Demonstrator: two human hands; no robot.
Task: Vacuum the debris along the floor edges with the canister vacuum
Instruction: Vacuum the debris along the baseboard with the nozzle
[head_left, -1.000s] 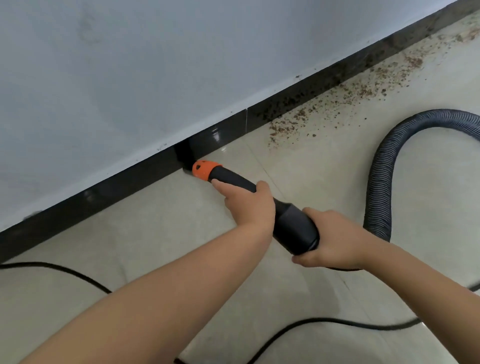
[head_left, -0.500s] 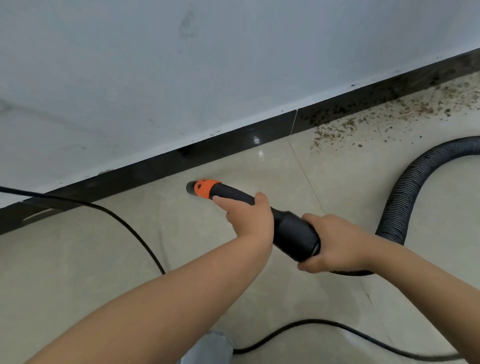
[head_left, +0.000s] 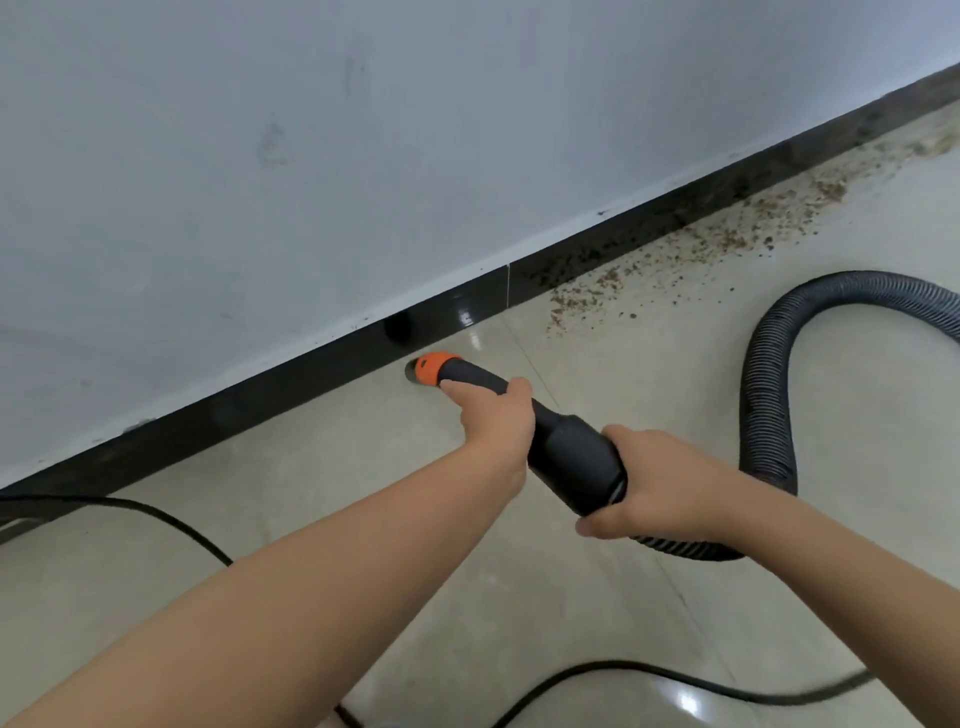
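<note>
The black vacuum nozzle with its orange tip points at the floor just in front of the black skirting board. My left hand grips the narrow front part of the nozzle, index finger stretched along it. My right hand grips the thick rear end where the ribbed black hose joins. Brown crumbly debris lies along the floor edge to the right of the tip, a short way off. The canister is out of view.
A thin black power cable runs over the beige tiles at the left, and another stretch of cable curves below my arms. The hose loops off to the right edge. A grey-white wall rises above the skirting.
The nozzle tip was at the skirting, pulled back from it half a second ago, and now sits close to it again. The view has swung, showing more debris on the right. Both grips are unchanged.
</note>
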